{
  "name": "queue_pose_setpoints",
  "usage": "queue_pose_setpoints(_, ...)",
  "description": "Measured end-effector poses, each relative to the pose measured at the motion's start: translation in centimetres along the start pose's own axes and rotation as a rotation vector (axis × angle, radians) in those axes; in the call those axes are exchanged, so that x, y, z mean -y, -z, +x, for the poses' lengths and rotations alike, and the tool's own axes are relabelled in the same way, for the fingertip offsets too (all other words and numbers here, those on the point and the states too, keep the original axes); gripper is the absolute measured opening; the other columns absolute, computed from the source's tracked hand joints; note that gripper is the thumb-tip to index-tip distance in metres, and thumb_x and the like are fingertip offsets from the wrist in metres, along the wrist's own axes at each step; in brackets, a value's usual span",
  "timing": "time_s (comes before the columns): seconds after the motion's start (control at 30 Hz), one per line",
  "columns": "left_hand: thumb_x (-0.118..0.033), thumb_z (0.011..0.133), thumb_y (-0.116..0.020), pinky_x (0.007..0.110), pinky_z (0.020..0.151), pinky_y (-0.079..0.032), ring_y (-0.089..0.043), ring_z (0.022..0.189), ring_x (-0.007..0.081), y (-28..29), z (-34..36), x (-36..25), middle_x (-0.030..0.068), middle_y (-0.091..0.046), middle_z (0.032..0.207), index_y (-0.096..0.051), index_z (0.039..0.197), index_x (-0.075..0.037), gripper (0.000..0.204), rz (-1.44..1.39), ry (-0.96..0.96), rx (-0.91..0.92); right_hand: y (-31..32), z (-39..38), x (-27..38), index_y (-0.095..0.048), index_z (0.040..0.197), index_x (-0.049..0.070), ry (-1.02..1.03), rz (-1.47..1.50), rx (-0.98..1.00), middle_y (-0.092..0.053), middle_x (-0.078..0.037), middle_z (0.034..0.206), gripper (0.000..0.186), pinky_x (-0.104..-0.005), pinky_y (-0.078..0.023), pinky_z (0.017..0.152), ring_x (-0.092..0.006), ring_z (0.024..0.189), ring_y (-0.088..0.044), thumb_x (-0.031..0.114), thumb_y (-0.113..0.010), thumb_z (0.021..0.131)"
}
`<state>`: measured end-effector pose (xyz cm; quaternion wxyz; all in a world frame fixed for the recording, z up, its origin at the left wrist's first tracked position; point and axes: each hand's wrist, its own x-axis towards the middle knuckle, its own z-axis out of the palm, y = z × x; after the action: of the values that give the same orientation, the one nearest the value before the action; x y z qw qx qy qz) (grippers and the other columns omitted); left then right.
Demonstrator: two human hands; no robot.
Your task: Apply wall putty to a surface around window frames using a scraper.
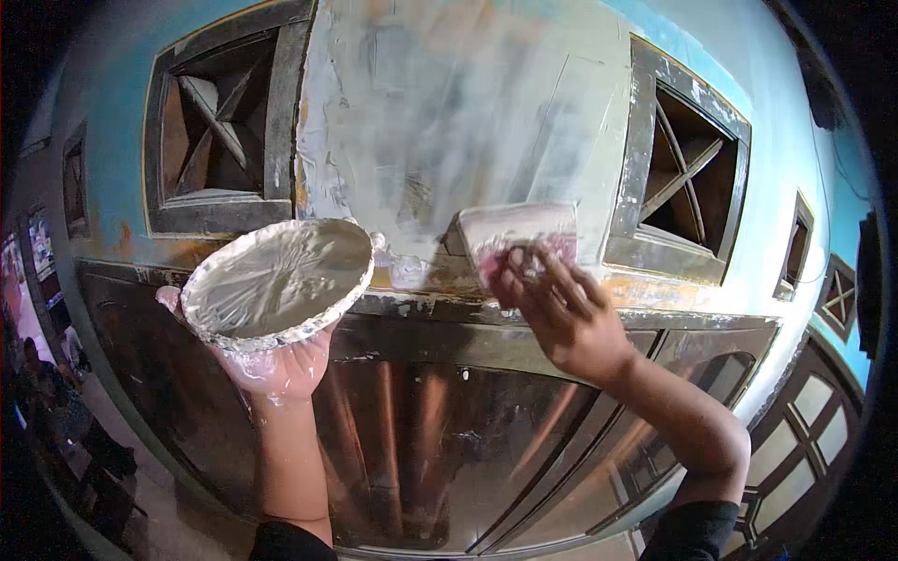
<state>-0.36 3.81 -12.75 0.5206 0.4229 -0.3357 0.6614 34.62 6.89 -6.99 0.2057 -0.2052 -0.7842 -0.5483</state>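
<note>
My left hand [279, 370], smeared with white putty, grips a round, shallow dish [245, 342] from below. Its rim is crusted, and creamy white putty [281, 279] coats its inside. To the right, my right hand [572, 323] is closed round a broad, flat putty scraper [520, 219] with reddish patches and white putty on it. The scraper lies against the lower part of the grey-white plastered wall panel [449, 112]; its far edge seems to touch the surface. Streaks of putty run upward on the panel above it.
Dark wooden vent frames with crossed bars, one on the left [281, 140] and one on the right [734, 196], flank the panel. Below runs a ledge [440, 309] over dark, glossy wooden doors [458, 439]. Blue paint [117, 178] shows on the outer wall.
</note>
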Motion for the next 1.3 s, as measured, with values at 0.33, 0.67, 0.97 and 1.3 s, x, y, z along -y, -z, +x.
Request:
queue_pose_setpoints(0.33, -0.08, 0.088, -0.053, 0.072, 0.115, -0.032, -0.014, 0.15, 0.0563, -2.1, 0.7, 0.5, 0.0331, -0.015, 0.164, -0.023, 0.16, 0.001, 0.112, 0.164, -0.003, -0.08, 5.6, 7.1, -9.6, -0.065, 0.135, 0.018, -0.073, -0.24, -0.345, -0.067, -0.012, 0.134, 0.043, -0.0413, -0.061, 0.084, -0.0259, 0.126, -0.065, 0.003, -0.061, 0.096)
queue_pose_setpoints(0.67, -0.08, 0.086, -0.055, 0.071, 0.12, -0.021, -0.016, 0.149, 0.0568, -3.0, 0.4, 0.8, 0.0335, -0.017, 0.164, -0.024, 0.158, 0.005, 0.116, 0.255, -0.099, -0.229, 0.7, 4.2, -6.9, -0.066, 0.133, 0.006, -0.134, 0.092, -0.216, -0.062, -0.02, 0.139, 0.037, -0.0442, -0.055, 0.098, -0.0312, 0.128, -0.063, 0.009, -0.063, 0.096)
queue_pose_setpoints(0.97, -0.079, 0.087, -0.055, 0.071, 0.12, -0.021, -0.015, 0.149, 0.0569, -3.6, 0.6, 1.0, 0.033, -0.017, 0.164, -0.026, 0.158, 0.005, 0.114, 0.303, -0.122, -0.234, 3.1, -0.8, -2.3, -0.063, 0.138, 0.005, 0.04, 0.176, 0.12, -0.057, -0.024, 0.143, 0.064, -0.0473, -0.048, 0.111, -0.0371, 0.137, -0.054, 0.03, -0.073, 0.08)
queue_pose_setpoints(1.3, -0.081, 0.088, -0.051, 0.071, 0.116, -0.03, -0.024, 0.149, 0.053, -2.7, 0.6, 0.9, 0.0281, -0.025, 0.164, -0.031, 0.157, 0.002, 0.11, 0.164, 0.001, -0.024, 1.9, 6.7, -14.2, -0.056, 0.147, 0.016, -0.096, -0.269, -0.223, -0.062, -0.012, 0.141, 0.052, -0.0412, -0.055, 0.103, -0.029, 0.133, -0.059, 0.007, -0.059, 0.096)
